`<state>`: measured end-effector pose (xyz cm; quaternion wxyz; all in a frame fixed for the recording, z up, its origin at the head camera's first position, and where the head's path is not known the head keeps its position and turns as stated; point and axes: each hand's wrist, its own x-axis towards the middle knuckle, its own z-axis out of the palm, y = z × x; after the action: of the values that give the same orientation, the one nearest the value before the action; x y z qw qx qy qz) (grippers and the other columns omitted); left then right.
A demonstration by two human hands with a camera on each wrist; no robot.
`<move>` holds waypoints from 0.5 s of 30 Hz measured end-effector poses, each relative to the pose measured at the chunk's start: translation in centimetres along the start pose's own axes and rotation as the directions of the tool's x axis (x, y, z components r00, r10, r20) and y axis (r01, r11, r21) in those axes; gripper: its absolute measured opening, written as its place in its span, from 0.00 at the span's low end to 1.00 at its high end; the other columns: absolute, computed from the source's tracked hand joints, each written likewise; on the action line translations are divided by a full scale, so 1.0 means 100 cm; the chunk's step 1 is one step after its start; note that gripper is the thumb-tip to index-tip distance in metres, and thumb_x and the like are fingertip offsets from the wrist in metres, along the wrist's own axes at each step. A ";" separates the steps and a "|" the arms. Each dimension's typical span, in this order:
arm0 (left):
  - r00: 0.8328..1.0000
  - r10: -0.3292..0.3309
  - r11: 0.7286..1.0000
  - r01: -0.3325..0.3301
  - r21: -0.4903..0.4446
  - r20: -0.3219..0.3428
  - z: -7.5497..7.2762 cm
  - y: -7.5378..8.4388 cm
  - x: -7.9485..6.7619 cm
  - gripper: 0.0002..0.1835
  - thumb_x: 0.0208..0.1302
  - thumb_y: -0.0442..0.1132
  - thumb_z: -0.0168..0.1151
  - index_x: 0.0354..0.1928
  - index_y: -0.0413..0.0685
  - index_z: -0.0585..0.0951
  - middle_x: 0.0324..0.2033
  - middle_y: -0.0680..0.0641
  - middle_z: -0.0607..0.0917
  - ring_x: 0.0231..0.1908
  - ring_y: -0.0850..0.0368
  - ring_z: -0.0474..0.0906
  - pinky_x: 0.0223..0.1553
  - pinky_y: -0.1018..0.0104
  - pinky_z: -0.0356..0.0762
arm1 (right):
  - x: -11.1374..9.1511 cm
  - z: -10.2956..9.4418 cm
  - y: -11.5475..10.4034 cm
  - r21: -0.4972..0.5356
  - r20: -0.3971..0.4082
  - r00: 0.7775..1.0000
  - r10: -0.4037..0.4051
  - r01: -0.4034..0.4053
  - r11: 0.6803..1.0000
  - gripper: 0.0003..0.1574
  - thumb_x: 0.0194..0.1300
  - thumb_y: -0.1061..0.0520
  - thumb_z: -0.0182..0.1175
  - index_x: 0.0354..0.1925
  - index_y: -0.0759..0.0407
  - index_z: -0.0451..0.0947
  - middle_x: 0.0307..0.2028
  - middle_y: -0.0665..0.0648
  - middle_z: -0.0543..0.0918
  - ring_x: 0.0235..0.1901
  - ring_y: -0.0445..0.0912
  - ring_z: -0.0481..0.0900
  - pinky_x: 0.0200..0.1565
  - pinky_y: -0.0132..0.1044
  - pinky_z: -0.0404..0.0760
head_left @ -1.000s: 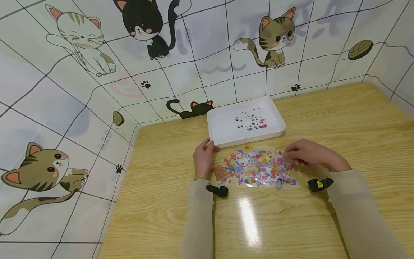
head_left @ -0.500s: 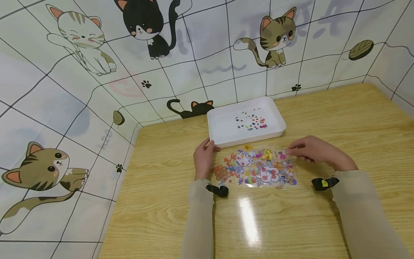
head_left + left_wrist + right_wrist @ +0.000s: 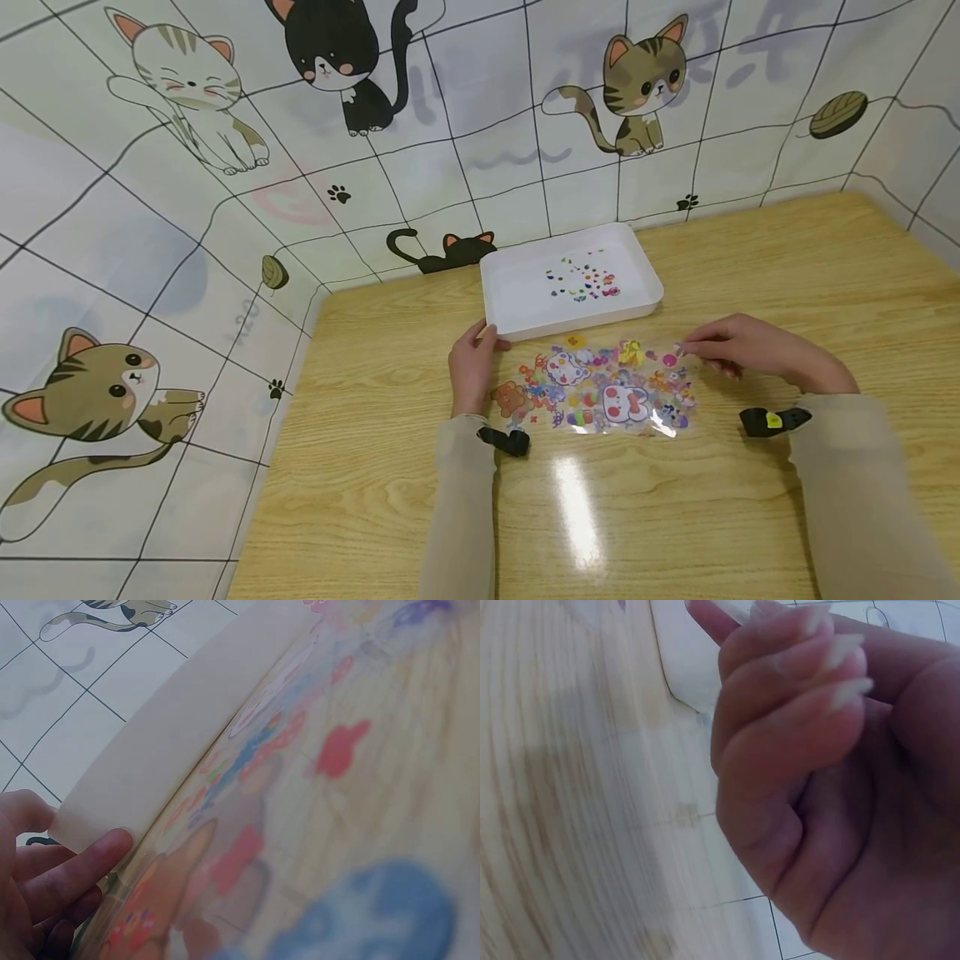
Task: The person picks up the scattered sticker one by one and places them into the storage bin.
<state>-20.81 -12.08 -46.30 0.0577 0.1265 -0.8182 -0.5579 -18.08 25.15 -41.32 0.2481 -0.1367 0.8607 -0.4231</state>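
Clear sheets printed with colourful cartoon stickers [image 3: 625, 403] overlap on the wooden table, showing a rabbit face, a bear and many small figures. My right hand [image 3: 750, 346] pinches the upper right corner of this clear plastic between thumb and index finger; its other fingers are curled in the right wrist view [image 3: 795, 750]. Left of the sheets, my left hand [image 3: 471, 371] holds the front left corner of a shallow white tray [image 3: 517, 321]. In the left wrist view, a fingertip presses the tray's outer wall [image 3: 161, 742], and the sticker sheet [image 3: 240, 855] passes close by, blurred.
Small multicoloured bits [image 3: 585, 279] lie scattered inside the tray, mostly toward its right half. Behind the tray rises a wall [image 3: 510, 183] covered with cartoon cats and grid lines. The wooden table [image 3: 360, 483] extends to both sides.
My right hand has moved to the right, drawing the pinched plastic with it; a yellow figure and pink dot shifted right while the bear side stayed put. My left hand and the tray have not moved.
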 end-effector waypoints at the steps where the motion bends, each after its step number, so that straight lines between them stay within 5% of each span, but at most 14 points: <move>1: 1.000 0.000 1.000 0.000 -0.001 0.001 0.000 0.000 0.000 0.24 0.61 0.55 0.51 0.56 0.54 0.73 0.23 0.53 0.84 0.42 0.68 0.75 0.56 0.62 0.59 | -0.001 -0.001 0.000 0.005 0.004 1.000 0.007 -0.007 1.000 0.26 0.65 0.44 0.48 0.47 0.64 0.74 0.20 0.55 0.71 0.18 0.44 0.69 0.21 0.38 0.72; 15: 1.000 0.005 1.000 -0.005 -0.004 -0.003 0.000 0.001 -0.001 0.24 0.61 0.54 0.51 0.56 0.53 0.73 0.23 0.52 0.84 0.42 0.66 0.75 0.56 0.61 0.59 | -0.013 -0.012 0.004 0.017 -0.009 1.000 0.011 -0.011 1.000 0.26 0.66 0.45 0.46 0.49 0.65 0.72 0.22 0.55 0.70 0.19 0.45 0.69 0.23 0.38 0.71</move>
<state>-20.71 -12.07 -46.19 0.0605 0.1252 -0.8172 -0.5594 -17.67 26.76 -40.64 0.2478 -0.1279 0.8589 -0.4296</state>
